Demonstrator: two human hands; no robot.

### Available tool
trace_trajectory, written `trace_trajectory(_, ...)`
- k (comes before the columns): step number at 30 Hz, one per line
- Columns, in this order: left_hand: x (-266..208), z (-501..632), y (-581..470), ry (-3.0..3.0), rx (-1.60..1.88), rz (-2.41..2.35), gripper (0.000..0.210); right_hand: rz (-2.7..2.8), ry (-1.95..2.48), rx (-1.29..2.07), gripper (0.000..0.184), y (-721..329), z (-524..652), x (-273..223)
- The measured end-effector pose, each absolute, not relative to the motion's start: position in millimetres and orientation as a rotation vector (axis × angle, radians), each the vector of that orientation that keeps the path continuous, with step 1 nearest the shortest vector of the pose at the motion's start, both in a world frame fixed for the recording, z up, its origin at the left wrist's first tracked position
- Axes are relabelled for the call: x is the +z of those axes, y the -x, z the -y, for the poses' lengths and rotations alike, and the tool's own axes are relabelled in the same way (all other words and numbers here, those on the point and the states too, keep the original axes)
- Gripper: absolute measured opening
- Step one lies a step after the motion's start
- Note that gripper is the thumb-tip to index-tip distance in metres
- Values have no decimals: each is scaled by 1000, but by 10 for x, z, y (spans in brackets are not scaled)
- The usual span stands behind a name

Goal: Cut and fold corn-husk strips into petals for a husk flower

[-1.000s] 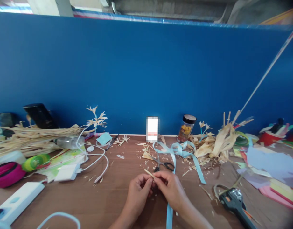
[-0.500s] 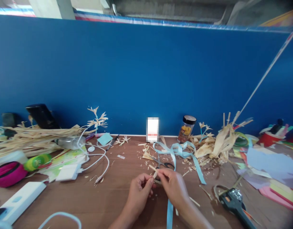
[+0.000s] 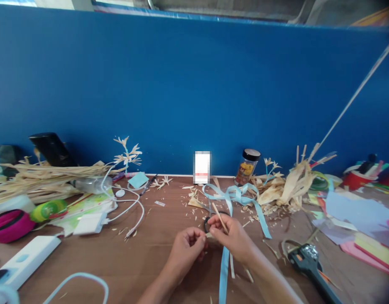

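My left hand (image 3: 188, 250) is closed, thumb and fingers pinching a small pale strip of dried husk (image 3: 209, 234). My right hand (image 3: 229, 234) is closed too, with a thin pale stick (image 3: 220, 217) slanting up out of its grip; its fingertips meet the strip's other end. Just behind the hands lie scissors (image 3: 206, 224) with dark handles, partly covered by the right hand. A light blue ribbon (image 3: 224, 270) runs under the right hand towards the table's front. Its loops (image 3: 241, 193) lie further back among husk scraps.
To the right are a glue gun (image 3: 311, 264), paper sheets (image 3: 355, 211) and a bundle of dried husks (image 3: 297, 185). A lidded jar (image 3: 247, 166) stands by the blue partition (image 3: 194, 84). A power strip (image 3: 31, 266), white cable (image 3: 142, 211) and husk flowers (image 3: 128, 157) are to the left.
My right hand has shifted slightly right and away from the left. The pale stick now points up from the right hand. The view has tilted slightly down.
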State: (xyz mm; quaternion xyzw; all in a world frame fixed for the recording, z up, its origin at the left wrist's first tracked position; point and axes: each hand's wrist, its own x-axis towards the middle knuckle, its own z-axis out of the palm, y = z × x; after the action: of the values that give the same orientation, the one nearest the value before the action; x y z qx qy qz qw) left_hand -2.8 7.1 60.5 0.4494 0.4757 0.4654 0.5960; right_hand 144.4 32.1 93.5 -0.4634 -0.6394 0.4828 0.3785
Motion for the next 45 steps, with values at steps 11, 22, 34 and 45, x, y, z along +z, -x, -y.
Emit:
trace_trajectory(11,650,-85,33,-932,1173,-1055,26,1636,1203,1295,16,-1369,-281,841)
trace_trajectory(22,660,-101,74,-667,1197,-1004,20,1507,1248,1260,32,-1419,-315,900)
trace_trajectory(34,638,-102,63,-899,1134,-1052,20,1632,1174,1491,28,-1372,-236,936)
trace_trajectory(45,604,-84,37,-1042,1033,-1037,23,1711,1146,1363,13,-1391,-301,926)
